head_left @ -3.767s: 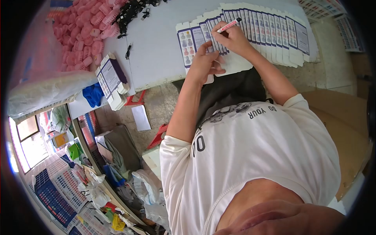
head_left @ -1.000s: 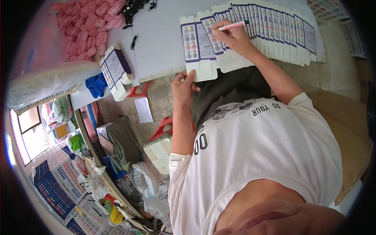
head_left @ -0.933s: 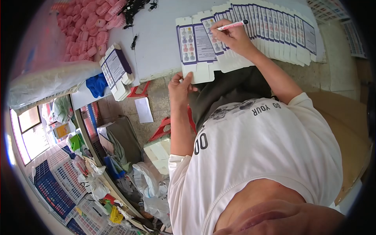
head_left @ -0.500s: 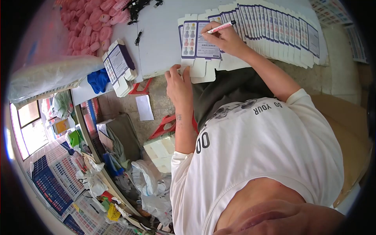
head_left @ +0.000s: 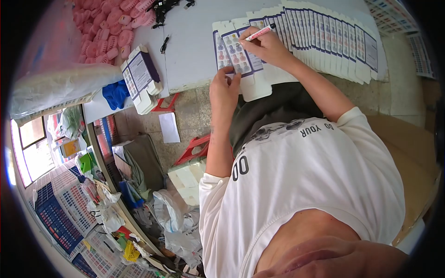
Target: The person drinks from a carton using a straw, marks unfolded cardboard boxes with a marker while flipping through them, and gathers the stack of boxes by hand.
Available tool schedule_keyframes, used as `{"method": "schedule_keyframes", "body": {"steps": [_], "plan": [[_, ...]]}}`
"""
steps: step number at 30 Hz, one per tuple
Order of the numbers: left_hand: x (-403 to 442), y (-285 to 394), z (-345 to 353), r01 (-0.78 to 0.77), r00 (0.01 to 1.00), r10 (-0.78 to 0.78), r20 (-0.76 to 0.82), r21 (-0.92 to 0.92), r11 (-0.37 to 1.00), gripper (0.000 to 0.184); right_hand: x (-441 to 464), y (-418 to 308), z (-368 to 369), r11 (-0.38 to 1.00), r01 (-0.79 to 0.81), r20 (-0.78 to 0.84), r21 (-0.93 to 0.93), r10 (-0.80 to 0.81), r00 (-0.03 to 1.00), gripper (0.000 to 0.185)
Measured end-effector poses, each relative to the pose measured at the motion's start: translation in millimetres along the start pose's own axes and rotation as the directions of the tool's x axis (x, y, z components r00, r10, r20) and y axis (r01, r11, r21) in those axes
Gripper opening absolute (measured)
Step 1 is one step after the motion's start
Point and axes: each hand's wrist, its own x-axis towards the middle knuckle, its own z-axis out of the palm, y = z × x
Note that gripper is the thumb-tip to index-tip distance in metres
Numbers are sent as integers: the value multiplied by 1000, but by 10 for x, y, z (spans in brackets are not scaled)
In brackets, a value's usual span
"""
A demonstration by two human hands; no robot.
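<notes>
My right hand (head_left: pixel 269 47) grips a white marker pen (head_left: pixel 260 33) with red lettering and a dark end, held slantwise over a flattened printed carton (head_left: pixel 237 54). That carton lies tilted on top of another flat carton (head_left: pixel 219 44), its white flap hanging past the table edge. At its lower left edge, my left hand (head_left: pixel 225 90) has thumb and fingers curled on the card; the exact grip is partly hidden. To the right, a long fanned row of the same cartons (head_left: pixel 324 34) overlaps along the table.
A stack of cartons (head_left: pixel 140 76) stands at the table's left edge beside a blue cloth (head_left: pixel 116 96). Pink plastic fan-like parts (head_left: pixel 104 30) are heaped at the back left, near black cables (head_left: pixel 162 11). A red stool (head_left: pixel 192 149) is below the table.
My left hand has moved up and right onto the carton. The upper carton now lies tilted, showing more of the one underneath. My right hand keeps the marker and has barely moved.
</notes>
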Motion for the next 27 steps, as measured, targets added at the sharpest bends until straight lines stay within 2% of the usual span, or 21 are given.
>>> {"method": "schedule_keyframes", "body": {"steps": [3, 6, 9, 11, 15, 21, 24, 27], "plan": [[-9, -15, 74, -127, 990, 132, -52, 85, 988, 35, -3, 27, 36, 1000, 30, -12, 7, -30, 999, 11], [-62, 87, 62, -75, 996, 75, -36, 16, 997, 37, -36, 64, 40, 1000, 6, 4, -12, -6, 1000, 10], [-70, 62, 66, 32, 999, -29, 23, -157, 987, 37, -33, 127, 46, 999, 35, 2, -9, -35, 999, 9], [-45, -38, 90, 30, 999, -23, 34, -227, 973, 36, -33, 127, 44, 999, 44, 6, -10, -44, 999, 8], [-16, -101, 116, 145, 988, -107, 112, -423, 895, 37, -32, 150, 52, 999, 35, 15, 6, -35, 999, 8], [0, -124, 138, 194, 978, -128, 165, -497, 846, 41, -34, 106, 57, 999, 43, 7, -29, -43, 999, 9], [-41, 51, 54, 332, 940, -218, 262, -558, 760, 43, -36, 126, 59, 988, 92, 10, -123, -91, 996, 8], [-69, 124, -34, 423, 905, -190, 381, -750, 508, 44, -40, 133, 71, 996, 69, -31, 53, -67, 997, 9]]}}
